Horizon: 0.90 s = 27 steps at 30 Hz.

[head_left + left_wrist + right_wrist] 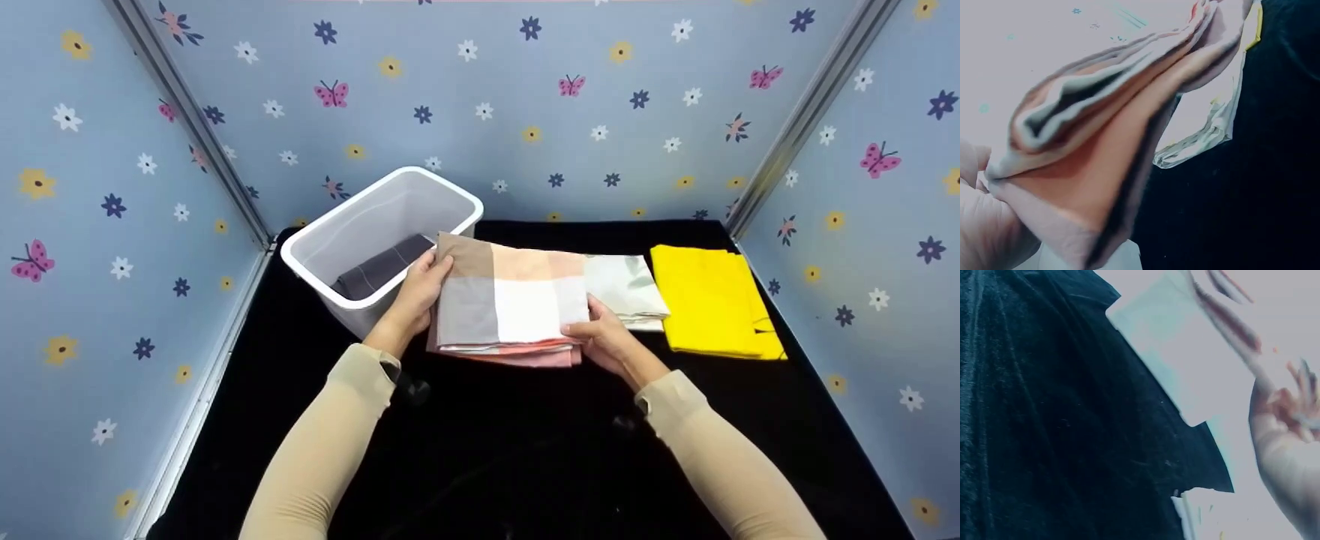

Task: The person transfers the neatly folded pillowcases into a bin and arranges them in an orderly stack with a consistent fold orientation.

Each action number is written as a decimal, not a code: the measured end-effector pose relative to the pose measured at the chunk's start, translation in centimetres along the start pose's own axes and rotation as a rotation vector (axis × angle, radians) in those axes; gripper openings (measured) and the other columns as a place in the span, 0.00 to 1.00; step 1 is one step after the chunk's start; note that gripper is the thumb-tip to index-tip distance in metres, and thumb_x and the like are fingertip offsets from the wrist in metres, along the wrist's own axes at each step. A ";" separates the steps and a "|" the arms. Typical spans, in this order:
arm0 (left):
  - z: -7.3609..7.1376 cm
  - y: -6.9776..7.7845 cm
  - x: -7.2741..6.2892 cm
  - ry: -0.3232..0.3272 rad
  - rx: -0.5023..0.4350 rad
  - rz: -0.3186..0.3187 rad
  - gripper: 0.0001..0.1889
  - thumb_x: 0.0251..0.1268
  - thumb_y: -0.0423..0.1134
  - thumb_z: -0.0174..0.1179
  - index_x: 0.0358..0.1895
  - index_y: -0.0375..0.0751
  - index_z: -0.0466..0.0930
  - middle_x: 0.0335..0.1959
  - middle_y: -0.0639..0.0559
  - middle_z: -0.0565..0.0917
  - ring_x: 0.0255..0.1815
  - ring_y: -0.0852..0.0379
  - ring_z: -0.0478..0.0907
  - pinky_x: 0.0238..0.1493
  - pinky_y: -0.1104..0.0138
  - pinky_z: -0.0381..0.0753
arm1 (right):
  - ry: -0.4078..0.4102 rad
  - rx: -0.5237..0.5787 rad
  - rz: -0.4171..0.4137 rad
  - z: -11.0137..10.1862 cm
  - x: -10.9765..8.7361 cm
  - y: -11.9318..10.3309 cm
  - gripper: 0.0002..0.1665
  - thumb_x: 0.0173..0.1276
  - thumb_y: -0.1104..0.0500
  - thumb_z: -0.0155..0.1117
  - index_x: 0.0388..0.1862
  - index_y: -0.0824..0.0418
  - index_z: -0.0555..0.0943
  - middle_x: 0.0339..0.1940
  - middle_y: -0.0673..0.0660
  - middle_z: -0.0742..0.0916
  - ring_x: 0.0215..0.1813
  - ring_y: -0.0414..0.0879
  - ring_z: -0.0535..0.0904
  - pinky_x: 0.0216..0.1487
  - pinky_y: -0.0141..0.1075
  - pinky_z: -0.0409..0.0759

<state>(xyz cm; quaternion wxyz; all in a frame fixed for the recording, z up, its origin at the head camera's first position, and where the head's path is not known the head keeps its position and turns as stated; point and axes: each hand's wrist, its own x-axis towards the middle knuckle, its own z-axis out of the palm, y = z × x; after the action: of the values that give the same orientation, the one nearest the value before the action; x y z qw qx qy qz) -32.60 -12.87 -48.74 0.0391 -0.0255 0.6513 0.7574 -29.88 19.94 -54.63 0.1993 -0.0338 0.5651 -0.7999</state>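
Observation:
Between both hands hangs a folded checked cloth [525, 300] in brown, peach, grey and white, with pink layers showing at its lower edge. My left hand [421, 289] grips its left side, thumb on the front. The right hand [611, 337] pinches the lower right corner. In the left wrist view the cloth's stacked folds [1100, 135] show from the side. Just left of the cloth stands a white plastic bin [304, 266], its near right side partly hidden by the cloth and left hand. Inside the bin lies a folded dark grey cloth [386, 266].
A folded pale cloth [626, 289] lies behind the right hand, partly covered by the checked one. Right of it is a folded yellow cloth [709, 300]. Black fabric [510, 450] covers the table, and flower-patterned walls [555, 112] enclose the back and sides.

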 end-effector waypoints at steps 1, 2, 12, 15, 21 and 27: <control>0.0 0.0 0.0 0.002 0.025 0.004 0.23 0.92 0.37 0.50 0.80 0.32 0.73 0.56 0.48 0.85 0.50 0.61 0.82 0.55 0.71 0.83 | 0.005 -0.015 0.005 0.0 0.1 -0.2 0.48 0.71 0.81 0.57 0.87 0.65 0.59 0.55 0.48 0.90 0.56 0.41 0.89 0.61 0.33 0.90; 0.1 -0.1 0.0 0.005 0.054 0.007 0.23 0.92 0.38 0.50 0.79 0.31 0.74 0.58 0.46 0.86 0.51 0.61 0.82 0.55 0.71 0.83 | 0.008 -0.032 0.010 -0.1 0.2 -0.3 0.47 0.71 0.81 0.57 0.87 0.66 0.59 0.54 0.48 0.90 0.56 0.41 0.89 0.61 0.33 0.90; -0.3 -0.6 -0.3 0.053 0.302 0.072 0.15 0.84 0.35 0.62 0.62 0.27 0.83 0.29 0.59 0.81 0.29 0.67 0.78 0.34 0.75 0.80 | 0.045 -0.148 0.007 -0.5 0.0 -1.7 0.32 0.71 0.80 0.60 0.73 0.69 0.72 0.45 0.50 0.93 0.48 0.41 0.92 0.51 0.33 0.94; -0.5 -0.7 -0.4 0.056 0.293 0.081 0.08 0.81 0.32 0.64 0.53 0.28 0.83 0.21 0.63 0.76 0.22 0.69 0.72 0.26 0.77 0.74 | 0.059 -0.190 -0.008 -0.7 0.2 -2.0 0.31 0.72 0.79 0.61 0.72 0.69 0.72 0.44 0.50 0.92 0.47 0.41 0.91 0.51 0.33 0.93; -0.8 -0.7 -0.6 -0.008 0.218 0.035 0.05 0.79 0.29 0.65 0.43 0.37 0.77 0.21 0.63 0.76 0.19 0.68 0.73 0.18 0.75 0.77 | 0.068 -0.304 -0.037 -1.3 -0.1 -2.6 0.29 0.75 0.76 0.61 0.73 0.69 0.71 0.44 0.49 0.89 0.45 0.39 0.87 0.48 0.30 0.91; -1.5 -0.6 -1.0 -0.041 0.195 -0.012 0.05 0.77 0.28 0.66 0.44 0.37 0.78 0.24 0.60 0.80 0.22 0.64 0.82 0.18 0.69 0.86 | 0.070 -0.399 -0.031 -1.6 0.0 -2.7 0.27 0.74 0.74 0.62 0.71 0.75 0.72 0.43 0.49 0.88 0.44 0.38 0.86 0.48 0.28 0.89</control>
<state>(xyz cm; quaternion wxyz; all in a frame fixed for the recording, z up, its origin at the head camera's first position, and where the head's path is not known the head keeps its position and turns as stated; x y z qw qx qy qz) -31.54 -14.30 -49.51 0.0594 -0.0102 0.7208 0.6905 -31.07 22.08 -52.72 0.1563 -0.0534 0.7183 -0.6758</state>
